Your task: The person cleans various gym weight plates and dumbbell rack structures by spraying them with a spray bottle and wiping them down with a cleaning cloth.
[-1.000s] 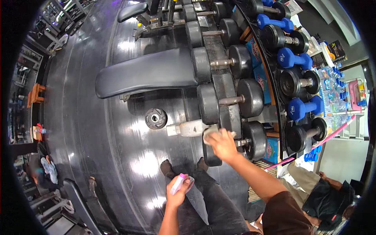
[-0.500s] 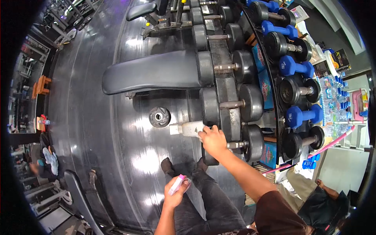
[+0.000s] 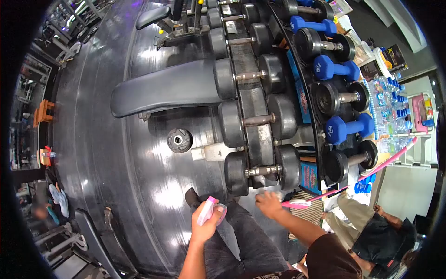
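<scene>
My left hand (image 3: 206, 223) is wrapped round a small spray bottle (image 3: 204, 211) with a pink and white head and a clear body, held above my lap. My right hand (image 3: 269, 205) is just below the nearest black dumbbell (image 3: 263, 171) on the rack, apart from it. Its fingers are curled and slightly blurred, with something pale at their edge that I cannot make out. Beside that hand is the end of a pink pole (image 3: 341, 189). A second black dumbbell (image 3: 259, 121) lies farther along the same row.
A black padded bench (image 3: 169, 88) stands left of the rack, with a weight plate (image 3: 179, 140) on the floor. Blue dumbbells (image 3: 348, 129) sit on the upper shelf, near water bottles (image 3: 390, 107). At the right is a person in dark clothing (image 3: 383, 242).
My right hand has moved off the nearest dumbbell's left end, down and to the right. My left hand still holds the spray bottle, slightly higher. The view has shifted sideways.
</scene>
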A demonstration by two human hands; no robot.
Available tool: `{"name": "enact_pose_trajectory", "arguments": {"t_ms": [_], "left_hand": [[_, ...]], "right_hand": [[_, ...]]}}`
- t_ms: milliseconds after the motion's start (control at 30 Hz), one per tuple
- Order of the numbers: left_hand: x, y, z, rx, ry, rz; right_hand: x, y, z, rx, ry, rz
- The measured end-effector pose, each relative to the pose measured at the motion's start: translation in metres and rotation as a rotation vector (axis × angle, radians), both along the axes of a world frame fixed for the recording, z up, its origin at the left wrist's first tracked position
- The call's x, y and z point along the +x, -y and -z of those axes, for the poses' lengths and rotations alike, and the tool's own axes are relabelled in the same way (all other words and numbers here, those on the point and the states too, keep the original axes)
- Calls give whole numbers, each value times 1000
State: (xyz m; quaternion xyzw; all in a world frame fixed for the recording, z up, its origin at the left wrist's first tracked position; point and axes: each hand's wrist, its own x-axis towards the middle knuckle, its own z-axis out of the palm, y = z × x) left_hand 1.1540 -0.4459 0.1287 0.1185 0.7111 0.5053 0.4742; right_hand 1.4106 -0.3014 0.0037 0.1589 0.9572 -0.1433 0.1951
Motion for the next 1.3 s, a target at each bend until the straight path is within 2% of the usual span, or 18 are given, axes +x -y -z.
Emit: {"name": "enact_pose_trajectory", "arguments": {"t_ms": [67, 167, 233, 300, 333, 433, 500, 567, 667, 733, 800, 833, 1000, 1067, 1167, 1300], "left_hand": [[7, -8, -2, 36, -28, 76], [25, -11, 1, 37, 29, 200], [35, -24, -5, 5, 78, 286], [47, -34, 7, 77, 100, 374], [51, -43, 8, 51, 143, 408], [67, -51, 25, 75, 208, 439], [72, -51, 47, 113, 204, 379], [65, -55, 69, 137, 228, 336], [56, -66, 96, 177, 133, 324], [53, -69, 117, 172, 77, 289], [43, -74, 108, 79, 234, 281], [41, -75, 111, 51, 303, 253], [47, -66, 126, 125, 193, 266], [45, -69, 121, 91, 178, 279], [43, -68, 126, 79, 363, 202], [33, -74, 124, 85, 334, 270]], "right_hand": [[11, -14, -26, -107, -11, 245], [-4, -56, -109, -15, -400, 338], [-21, -95, -125, 190, -520, 434], [-45, -115, -115, 341, -455, 569], [-49, -114, -104, 430, -322, 561], [-48, -114, -86, 502, -235, 490], [-63, -136, -85, 441, -186, 587], [-72, -162, -73, 419, -192, 511], [-87, -182, -67, 344, -56, 453], [-83, -169, -75, 430, -101, 460], [-68, -144, -82, 517, -190, 467], [-56, -127, -89, 515, -236, 474], [6, -71, -89, 399, -394, 505], [1, -72, -88, 395, -391, 528], [-40, -110, -91, 452, -310, 534], [-90, -170, -73, 397, -209, 499]]}}
